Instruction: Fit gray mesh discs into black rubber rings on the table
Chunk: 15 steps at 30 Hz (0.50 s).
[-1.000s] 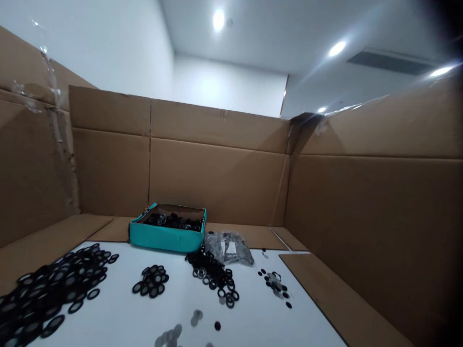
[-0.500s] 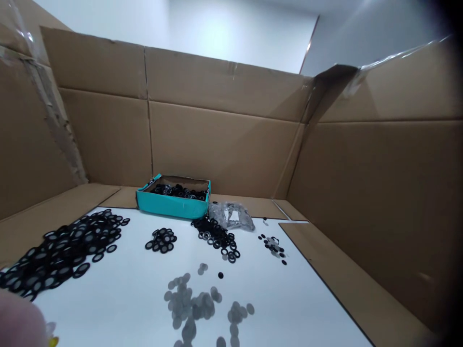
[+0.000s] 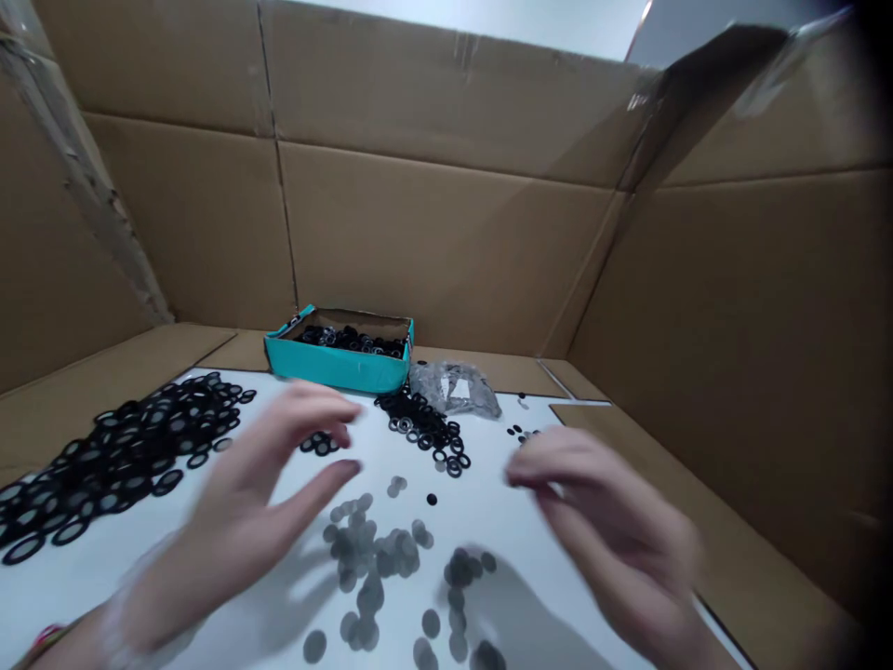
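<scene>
My left hand [image 3: 272,475] hovers over the white board, slightly blurred, thumb and fingers apart with nothing between them. It partly covers a small cluster of black rings with grey centres [image 3: 321,445]. To the right, my right hand [image 3: 606,530] is raised with thumb and fingertips pinched together; anything between them is too blurred to make out. Loose translucent grey discs [image 3: 377,549] lie on the board between and below the hands. A single black disc [image 3: 432,500] rests between them. Beyond the hands is a heap of open black rings [image 3: 425,423].
A large pile of black rings with grey centres [image 3: 132,447] spreads along the left. At the back stand a teal box [image 3: 335,365] of black rings and a clear plastic bag [image 3: 457,389]. Cardboard walls [image 3: 446,242] enclose the white board [image 3: 230,577].
Both hands have come into view over the board; before, only a blurred fingertip showed at the lower left. The view has tilted downward.
</scene>
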Tool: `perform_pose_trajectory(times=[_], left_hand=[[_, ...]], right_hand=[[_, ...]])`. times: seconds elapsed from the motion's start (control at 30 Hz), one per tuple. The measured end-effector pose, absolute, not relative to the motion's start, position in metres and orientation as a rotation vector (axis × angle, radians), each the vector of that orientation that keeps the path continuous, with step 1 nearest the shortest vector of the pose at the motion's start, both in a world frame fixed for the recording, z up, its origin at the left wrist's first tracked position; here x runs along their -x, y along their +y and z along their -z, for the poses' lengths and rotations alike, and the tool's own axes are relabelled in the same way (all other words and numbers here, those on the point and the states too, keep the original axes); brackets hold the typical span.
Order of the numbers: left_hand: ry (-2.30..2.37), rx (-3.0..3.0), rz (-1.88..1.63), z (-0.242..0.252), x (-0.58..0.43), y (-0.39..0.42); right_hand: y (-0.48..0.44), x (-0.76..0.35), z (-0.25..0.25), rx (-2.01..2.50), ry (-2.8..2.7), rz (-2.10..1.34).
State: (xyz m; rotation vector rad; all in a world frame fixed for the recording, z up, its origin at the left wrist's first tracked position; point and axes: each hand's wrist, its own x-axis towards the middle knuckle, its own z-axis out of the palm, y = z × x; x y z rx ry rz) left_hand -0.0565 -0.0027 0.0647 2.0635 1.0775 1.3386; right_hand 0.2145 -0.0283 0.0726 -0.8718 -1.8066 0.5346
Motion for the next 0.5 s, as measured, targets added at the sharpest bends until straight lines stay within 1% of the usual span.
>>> perform_pose_trajectory(times=[0.1,0.17,0.3,0.4,0.5], left_hand=[[1.086,-2.357,-0.589,-0.042,0.037,0.021],[1.231,-2.456,-0.402,-0.022,0.030,0.030],[1.339,-2.552,-0.276,-0.003,0.027,0.039],[1.296,-2.525,-0.247,-0.003,0.028,0.043],[1.254,-2.463,-0.307,-0.002,0.027,0.042]], right_hand=[[0.009,-0.197,-0.058,1.110,-2.312,-0.698],[0.026,-0.192,-0.038,1.259,-2.465,-0.640],[0.039,-0.193,-0.008,1.378,-2.548,-0.671],[0.040,-0.195,0.000,1.352,-2.505,-0.697],[0.039,-0.194,0.000,1.285,-2.446,-0.732]])
